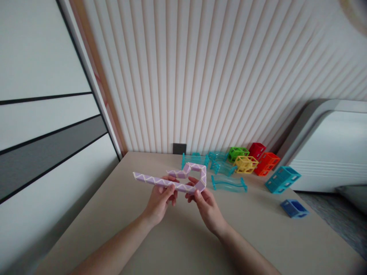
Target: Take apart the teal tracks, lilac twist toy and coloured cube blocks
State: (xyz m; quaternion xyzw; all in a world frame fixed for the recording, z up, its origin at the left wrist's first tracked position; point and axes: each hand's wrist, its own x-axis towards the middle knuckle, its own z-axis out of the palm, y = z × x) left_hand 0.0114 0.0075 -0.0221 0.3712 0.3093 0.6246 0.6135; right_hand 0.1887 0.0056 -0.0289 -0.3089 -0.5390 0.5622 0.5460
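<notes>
Gripping a purple-and-white twist snake (pixel 183 179), both hands are held above the beige table (pixel 177 236); the left hand (pixel 159 198) is closed on the long straight run near its middle; the right hand (pixel 205 202) is pinched on the bent end, where the chain is folded back into a loop; clear teal track pieces (pixel 228 183) and coloured lattice blocks (pixel 252 160) are seen beyond, by the ribbed wall (pixel 218 76).
</notes>
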